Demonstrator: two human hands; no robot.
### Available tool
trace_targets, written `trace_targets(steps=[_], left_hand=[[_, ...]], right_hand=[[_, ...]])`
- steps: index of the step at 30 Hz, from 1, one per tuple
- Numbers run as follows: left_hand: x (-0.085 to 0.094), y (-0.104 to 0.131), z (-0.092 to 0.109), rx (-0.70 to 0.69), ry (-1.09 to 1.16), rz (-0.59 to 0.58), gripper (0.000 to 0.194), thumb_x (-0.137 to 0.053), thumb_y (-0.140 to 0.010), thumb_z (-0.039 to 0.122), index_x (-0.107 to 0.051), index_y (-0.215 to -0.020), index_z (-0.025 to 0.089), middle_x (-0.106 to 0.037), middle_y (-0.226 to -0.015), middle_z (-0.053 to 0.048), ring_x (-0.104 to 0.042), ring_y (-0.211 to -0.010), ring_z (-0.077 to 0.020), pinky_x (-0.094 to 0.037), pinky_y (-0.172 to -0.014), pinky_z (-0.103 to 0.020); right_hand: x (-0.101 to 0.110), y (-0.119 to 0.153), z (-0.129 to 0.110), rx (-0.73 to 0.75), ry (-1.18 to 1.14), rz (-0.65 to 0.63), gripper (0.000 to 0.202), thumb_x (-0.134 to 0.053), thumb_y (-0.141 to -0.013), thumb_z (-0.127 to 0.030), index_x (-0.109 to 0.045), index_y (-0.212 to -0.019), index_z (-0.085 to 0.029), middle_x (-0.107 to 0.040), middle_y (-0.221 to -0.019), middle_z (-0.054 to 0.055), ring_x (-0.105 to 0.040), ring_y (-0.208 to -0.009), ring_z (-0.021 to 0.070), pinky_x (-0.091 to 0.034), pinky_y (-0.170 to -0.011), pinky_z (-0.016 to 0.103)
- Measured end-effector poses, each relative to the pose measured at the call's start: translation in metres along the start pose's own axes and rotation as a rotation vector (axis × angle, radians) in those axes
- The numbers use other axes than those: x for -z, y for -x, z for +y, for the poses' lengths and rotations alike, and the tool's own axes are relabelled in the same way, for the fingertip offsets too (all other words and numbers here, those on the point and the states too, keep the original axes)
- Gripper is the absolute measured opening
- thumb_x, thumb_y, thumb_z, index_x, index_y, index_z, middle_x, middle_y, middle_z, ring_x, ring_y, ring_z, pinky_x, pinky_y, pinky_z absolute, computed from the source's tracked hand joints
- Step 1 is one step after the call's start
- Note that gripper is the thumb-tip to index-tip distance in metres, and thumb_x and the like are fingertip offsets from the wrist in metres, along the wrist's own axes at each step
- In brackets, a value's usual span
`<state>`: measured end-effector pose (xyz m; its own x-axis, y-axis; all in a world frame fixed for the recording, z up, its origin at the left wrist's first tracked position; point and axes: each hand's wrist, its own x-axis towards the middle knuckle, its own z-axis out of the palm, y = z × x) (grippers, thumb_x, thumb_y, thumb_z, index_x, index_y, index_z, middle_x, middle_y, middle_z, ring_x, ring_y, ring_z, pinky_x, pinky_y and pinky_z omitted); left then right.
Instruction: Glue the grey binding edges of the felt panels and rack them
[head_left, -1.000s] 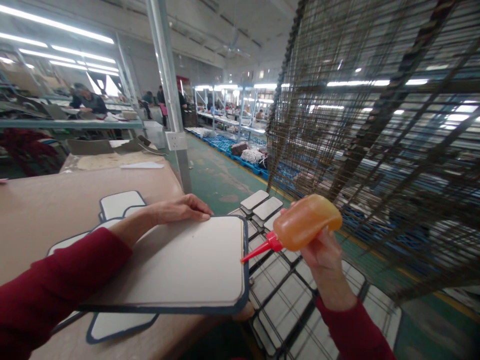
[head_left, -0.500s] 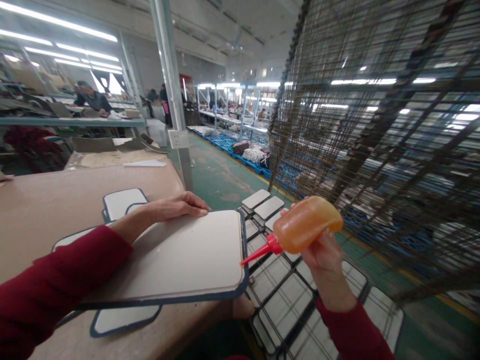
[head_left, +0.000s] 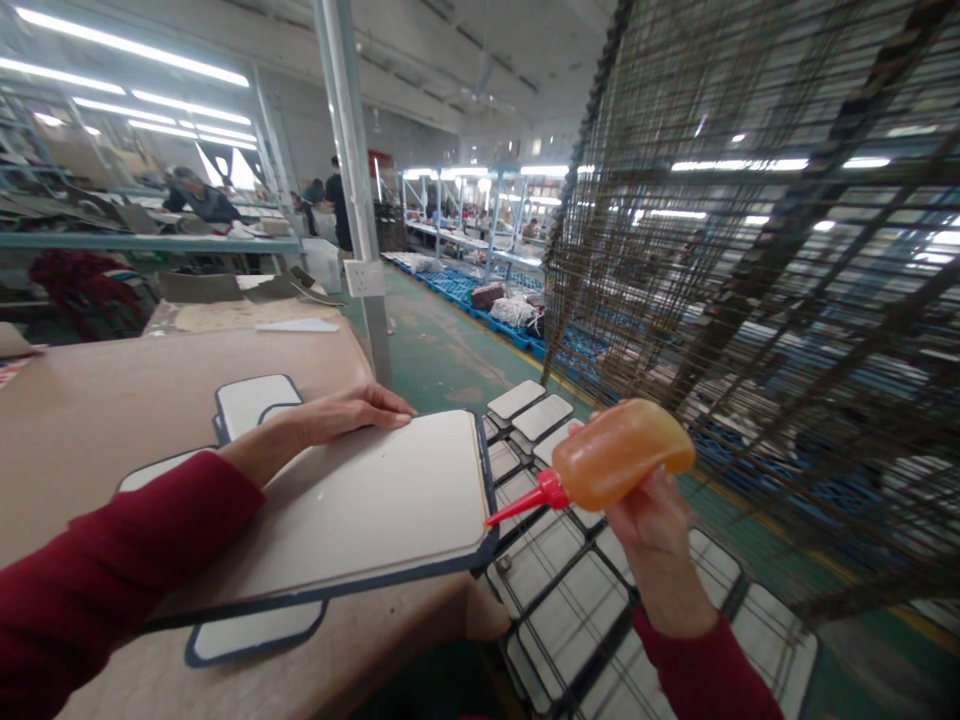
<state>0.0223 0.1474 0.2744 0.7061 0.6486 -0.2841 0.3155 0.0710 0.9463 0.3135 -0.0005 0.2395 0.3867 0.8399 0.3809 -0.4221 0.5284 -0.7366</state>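
A large white panel (head_left: 375, 500) with rounded corners and a dark blue border lies tilted over the table's corner. My left hand (head_left: 360, 412) grips its far edge, thumb on the white face and fingers bent over the rim. In my right hand (head_left: 656, 530) is a squeeze bottle (head_left: 622, 455) of amber liquid, held on its side. Its red nozzle (head_left: 517, 507) points left and down, the tip touching the panel's right edge near the front corner. A thin yellowish line runs along that edge. My right fingers are partly hidden behind the bottle.
Smaller bordered panels (head_left: 259, 400) lie on the brown-covered table (head_left: 150, 380). At right, similar panels rest on a low wire rack (head_left: 570, 590), beneath raised wire racks (head_left: 720, 230). A metal post (head_left: 352, 170) stands beyond the table. A person (head_left: 199, 200) leans over a table far left.
The view has shifted slightly, and the panel's front edge sits a little higher. The nozzle tip stays at the right edge near the front corner. Both hands keep their hold.
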Motion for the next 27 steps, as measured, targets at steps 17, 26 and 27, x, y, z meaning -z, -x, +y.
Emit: trace_targets(steps=[17,26,27], left_hand=[[0.009,-0.002,-0.027,-0.023,0.207,0.144,0.027,-0.071,-0.069,0.036,-0.074,-0.083,0.013,-0.073,-0.073,-0.011,-0.066,-0.055,-0.0203,-0.049,-0.046,-0.023],[-0.001,-0.005,-0.046,-0.038,0.388,0.277,0.032,-0.077,-0.061,0.031,-0.071,-0.087,0.013,-0.073,-0.071,-0.009,-0.066,-0.055,-0.0207,-0.051,-0.047,-0.025],[-0.003,-0.005,-0.047,-0.044,0.404,0.293,0.033,-0.077,-0.06,0.03,-0.071,-0.087,0.013,-0.073,-0.071,-0.009,-0.066,-0.055,-0.0205,-0.051,-0.047,-0.025]], right_hand=[[-0.003,0.015,0.007,0.262,0.074,0.151,0.043,-0.073,-0.066,-0.041,-0.063,-0.107,-0.031,-0.066,-0.113,0.005,-0.057,-0.11,0.0309,-0.04,-0.097,0.059],[-0.008,0.012,0.016,0.341,0.094,0.196,0.039,-0.07,-0.07,-0.038,-0.061,-0.108,-0.033,-0.064,-0.115,0.002,-0.059,-0.107,0.0255,-0.045,-0.095,0.049],[-0.008,0.011,0.017,0.35,0.088,0.212,0.04,-0.07,-0.07,-0.036,-0.06,-0.109,-0.033,-0.064,-0.116,0.001,-0.059,-0.108,0.0253,-0.044,-0.096,0.049]])
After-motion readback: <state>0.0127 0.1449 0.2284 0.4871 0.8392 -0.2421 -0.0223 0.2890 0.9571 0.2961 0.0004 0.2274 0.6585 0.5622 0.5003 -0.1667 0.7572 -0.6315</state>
